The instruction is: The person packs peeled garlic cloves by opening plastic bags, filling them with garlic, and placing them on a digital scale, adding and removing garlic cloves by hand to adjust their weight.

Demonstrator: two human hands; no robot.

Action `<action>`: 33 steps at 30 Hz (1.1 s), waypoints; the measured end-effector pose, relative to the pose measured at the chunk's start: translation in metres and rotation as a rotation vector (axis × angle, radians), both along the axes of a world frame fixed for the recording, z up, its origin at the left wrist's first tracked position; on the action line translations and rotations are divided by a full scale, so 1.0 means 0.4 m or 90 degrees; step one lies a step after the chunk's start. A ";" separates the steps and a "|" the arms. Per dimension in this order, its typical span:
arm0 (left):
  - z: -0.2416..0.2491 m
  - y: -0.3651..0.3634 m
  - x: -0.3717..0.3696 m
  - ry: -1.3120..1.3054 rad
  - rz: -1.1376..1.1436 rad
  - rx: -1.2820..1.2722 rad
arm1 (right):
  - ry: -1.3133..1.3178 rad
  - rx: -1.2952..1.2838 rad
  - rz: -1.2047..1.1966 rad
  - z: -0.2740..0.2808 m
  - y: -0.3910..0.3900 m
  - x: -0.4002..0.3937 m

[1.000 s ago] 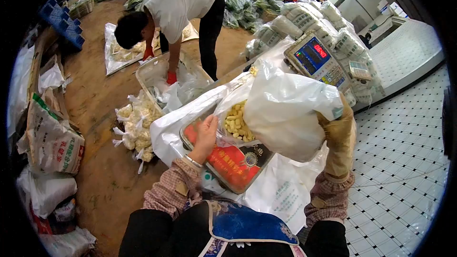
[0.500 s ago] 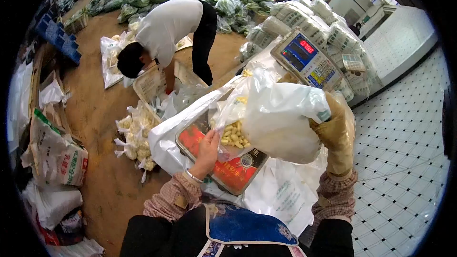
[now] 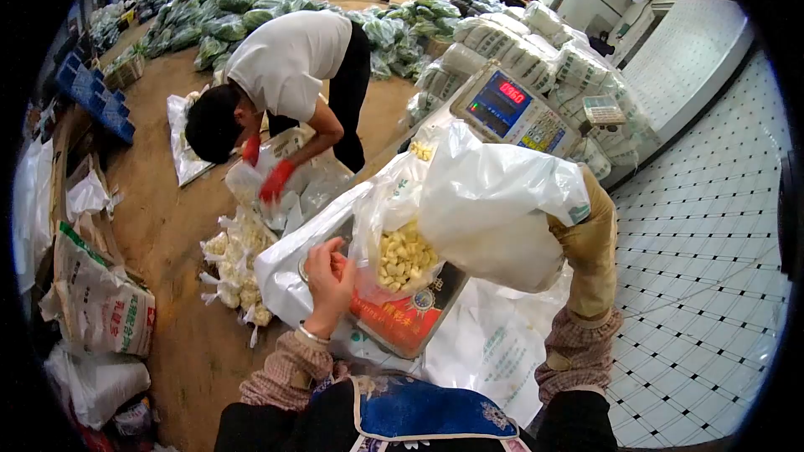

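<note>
One scale (image 3: 521, 114), two red gloves (image 3: 276, 182)

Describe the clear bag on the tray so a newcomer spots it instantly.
Start at the scale's blue display, then look down and left to the red and black tray. The clear bag rests on it, pale yellow pieces showing inside, unlike the cloudy white bag tilted at its right.

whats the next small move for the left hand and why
Probably pinch the edge of the clear plastic bag: the left hand is open beside it, apparently gripping nothing, while the gloved right hand supports the white plastic bag close to the peeled garlic cloves.
</note>
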State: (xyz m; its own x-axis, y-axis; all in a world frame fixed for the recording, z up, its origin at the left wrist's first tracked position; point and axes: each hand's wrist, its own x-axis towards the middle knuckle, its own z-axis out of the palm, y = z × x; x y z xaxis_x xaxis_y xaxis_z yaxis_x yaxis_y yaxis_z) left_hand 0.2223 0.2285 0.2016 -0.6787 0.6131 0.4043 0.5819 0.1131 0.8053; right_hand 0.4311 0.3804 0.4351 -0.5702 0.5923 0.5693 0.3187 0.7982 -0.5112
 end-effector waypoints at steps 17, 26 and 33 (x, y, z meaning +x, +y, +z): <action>0.058 0.192 0.201 -1.167 -0.675 0.243 | 0.094 -0.026 0.023 -0.097 -0.024 0.070; 0.069 0.197 0.181 -1.143 -0.617 0.322 | 0.098 -0.053 -0.029 -0.250 -0.069 0.228; 0.059 0.222 0.248 -1.113 -0.531 0.255 | 0.033 -0.181 -0.228 -0.558 -0.069 0.419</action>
